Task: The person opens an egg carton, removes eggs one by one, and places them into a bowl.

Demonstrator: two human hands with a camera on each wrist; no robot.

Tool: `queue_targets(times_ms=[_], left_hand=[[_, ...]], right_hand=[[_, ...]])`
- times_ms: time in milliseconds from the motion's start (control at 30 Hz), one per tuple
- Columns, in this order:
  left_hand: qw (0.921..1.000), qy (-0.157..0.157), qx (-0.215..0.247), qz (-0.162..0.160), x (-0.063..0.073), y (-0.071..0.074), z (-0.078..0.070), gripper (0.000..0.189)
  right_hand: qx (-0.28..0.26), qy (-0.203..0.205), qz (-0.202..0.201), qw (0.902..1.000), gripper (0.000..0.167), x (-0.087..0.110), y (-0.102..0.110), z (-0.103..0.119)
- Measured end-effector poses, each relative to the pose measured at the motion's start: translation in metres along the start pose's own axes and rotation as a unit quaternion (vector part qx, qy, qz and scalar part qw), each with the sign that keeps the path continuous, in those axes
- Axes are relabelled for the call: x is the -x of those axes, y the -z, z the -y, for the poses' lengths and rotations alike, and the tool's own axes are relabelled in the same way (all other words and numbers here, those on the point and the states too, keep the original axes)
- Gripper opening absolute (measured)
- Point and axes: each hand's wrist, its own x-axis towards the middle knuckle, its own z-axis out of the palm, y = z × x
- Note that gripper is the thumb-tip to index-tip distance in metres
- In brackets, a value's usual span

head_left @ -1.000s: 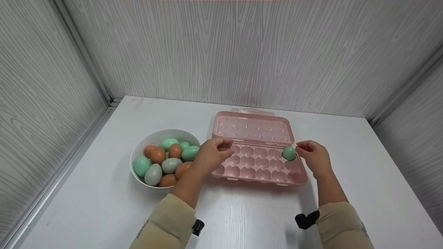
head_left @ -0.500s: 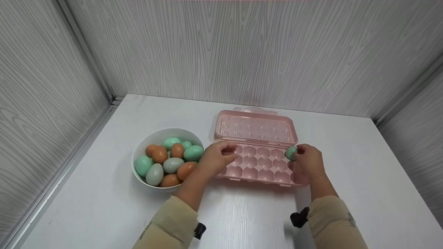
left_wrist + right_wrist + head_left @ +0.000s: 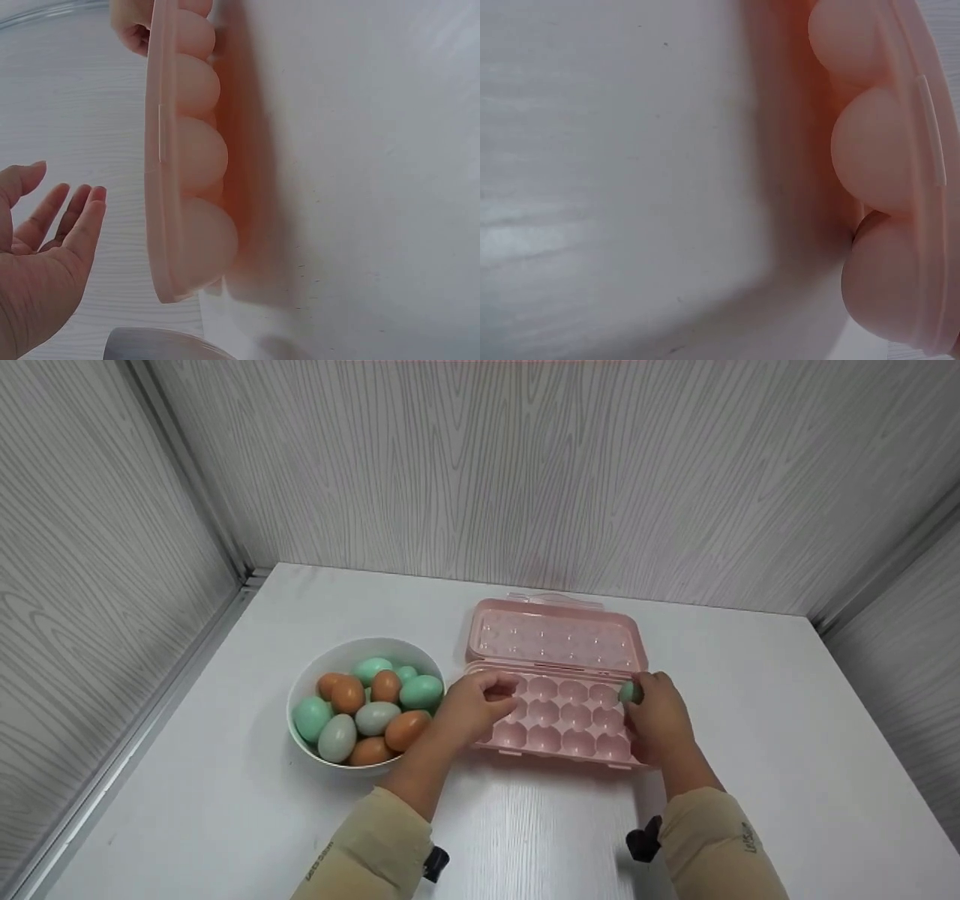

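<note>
A pink egg box (image 3: 559, 744) lies with its lid (image 3: 556, 634) swung back, showing rows of round cups. In its back right cup sits a green egg (image 3: 627, 692), partly hidden by my right hand (image 3: 660, 716). The thumb and fingers of that hand curl round the egg's right side. My left hand (image 3: 474, 705) hovers over the box's left end. Thumb and fingers of the left hand (image 3: 49, 259) stand apart in the left wrist view, holding nothing. The right wrist view catches only the underside of the egg box (image 3: 881, 150), with no fingers clearly visible.
Left of the box stands a white bowl (image 3: 300, 682), heaped with green, brown and grey eggs. It is close to my left forearm. A white table (image 3: 195, 780) carries everything, with wood-grain panels (image 3: 525, 472) behind and at both sides.
My right hand has moved left over the green egg, now covering much of it. The left hand has barely shifted. The whole head view has slid slightly.
</note>
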Motion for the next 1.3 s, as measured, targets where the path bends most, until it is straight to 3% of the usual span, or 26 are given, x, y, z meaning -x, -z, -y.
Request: queue_targets(times_ms=[133, 433, 567, 800, 1000, 1133, 1300], left_hand=[[1.0000, -0.007, -0.001, 0.000, 0.002, -0.001, -0.001, 0.028], [0.9999, -0.017, -0.002, -0.001, 0.003, -0.004, 0.000, 0.026], [0.9999, -0.014, -0.009, -0.003, 0.002, -0.004, -0.001, 0.025], [1.0000, -0.004, -0.005, -0.003, 0.001, -0.002, 0.000, 0.026], [0.9999, -0.010, -0.002, -0.004, 0.001, -0.003, -0.002, 0.029], [0.9996, -0.026, 0.004, -0.005, 0.001, -0.004, -0.004, 0.030], [0.9990, -0.044, 0.007, -0.007, 0.001, -0.004, -0.006, 0.034]], right_hand=[[0.038, 0.024, -0.014, 0.9989, 0.046, 0.000, 0.000, -0.002], [0.040, 0.035, -0.030, 0.9981, 0.041, 0.003, -0.001, -0.002], [0.016, 0.038, -0.036, 0.9985, 0.041, 0.005, 0.000, -0.003], [-0.081, 0.046, -0.058, 0.9940, 0.042, 0.009, 0.009, 0.001], [-0.097, 0.086, -0.071, 0.9890, 0.041, 0.014, 0.023, 0.018], [-0.114, 0.089, -0.063, 0.9874, 0.043, 0.022, 0.029, 0.036], [-0.132, 0.122, -0.052, 0.9823, 0.040, 0.032, 0.030, 0.058]])
